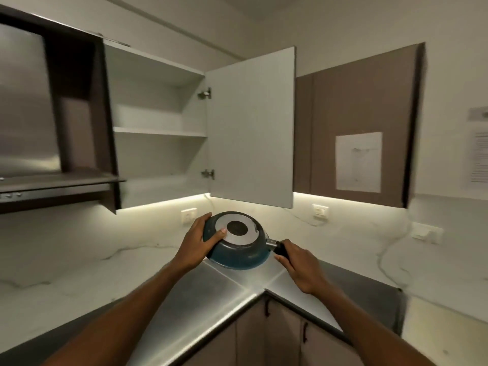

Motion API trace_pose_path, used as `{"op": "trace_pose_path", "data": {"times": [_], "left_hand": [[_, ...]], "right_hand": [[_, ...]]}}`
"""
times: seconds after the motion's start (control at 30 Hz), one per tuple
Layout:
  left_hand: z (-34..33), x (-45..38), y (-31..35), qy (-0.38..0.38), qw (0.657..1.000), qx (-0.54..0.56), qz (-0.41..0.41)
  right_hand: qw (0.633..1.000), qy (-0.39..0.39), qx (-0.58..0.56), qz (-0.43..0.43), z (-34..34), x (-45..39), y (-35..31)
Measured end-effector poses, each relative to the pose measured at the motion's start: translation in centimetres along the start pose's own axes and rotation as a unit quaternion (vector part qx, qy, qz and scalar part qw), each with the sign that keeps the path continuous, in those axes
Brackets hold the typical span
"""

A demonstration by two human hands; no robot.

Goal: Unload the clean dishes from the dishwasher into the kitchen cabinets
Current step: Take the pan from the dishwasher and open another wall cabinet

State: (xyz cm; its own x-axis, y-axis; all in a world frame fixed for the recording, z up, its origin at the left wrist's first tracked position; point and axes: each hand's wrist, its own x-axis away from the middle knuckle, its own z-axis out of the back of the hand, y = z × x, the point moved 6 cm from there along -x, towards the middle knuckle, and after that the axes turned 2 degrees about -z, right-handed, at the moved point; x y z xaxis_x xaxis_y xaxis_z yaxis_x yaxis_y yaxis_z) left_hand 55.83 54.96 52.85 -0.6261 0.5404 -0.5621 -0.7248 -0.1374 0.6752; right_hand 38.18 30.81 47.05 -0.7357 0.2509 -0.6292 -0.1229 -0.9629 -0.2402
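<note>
A blue pan [239, 249] is held upside down over the inner corner of the steel counter [200, 294], its silver base disc facing up and tilted toward the camera. The left hand [202, 240] grips the pan's left rim — thumb across the base, fingers curled round the far edge. The right hand [298, 265] is wrapped round the black handle [280, 250], which sticks out to the right. Whether the pan's lower rim touches the counter cannot be told. Above stands a wall cabinet [158, 112] with its door [250, 125] swung wide, and a white shelf [159, 131] across its middle. To the right is a shut brown cabinet [356, 107] with a paper [358, 161] stuck on it — the print is unreadable.
</note>
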Motion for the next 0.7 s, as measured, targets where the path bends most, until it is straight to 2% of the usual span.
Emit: {"op": "trace_pose_path", "data": {"times": [0.17, 0.3, 0.5, 0.7], "left_hand": [[7.5, -2.5, -3.7, 0.019, 1.000, -0.025, 0.004], [11.0, -4.2, -6.0, -0.001, 0.998, -0.055, 0.001], [13.0, -8.0, -9.7, -0.007, 0.996, -0.084, 0.005], [12.8, -13.9, -13.5, 0.039, 0.995, -0.095, -0.005]], "right_hand": [[0.998, 0.021, 0.015, 0.049, -4.1, -8.0, -5.2], [0.997, 0.048, 0.031, 0.047, -6.5, -12.7, -7.6], [0.998, 0.051, -0.005, 0.039, -10.6, -19.8, -8.8], [0.995, 0.063, -0.040, 0.073, -15.2, -28.3, -7.1]]}}
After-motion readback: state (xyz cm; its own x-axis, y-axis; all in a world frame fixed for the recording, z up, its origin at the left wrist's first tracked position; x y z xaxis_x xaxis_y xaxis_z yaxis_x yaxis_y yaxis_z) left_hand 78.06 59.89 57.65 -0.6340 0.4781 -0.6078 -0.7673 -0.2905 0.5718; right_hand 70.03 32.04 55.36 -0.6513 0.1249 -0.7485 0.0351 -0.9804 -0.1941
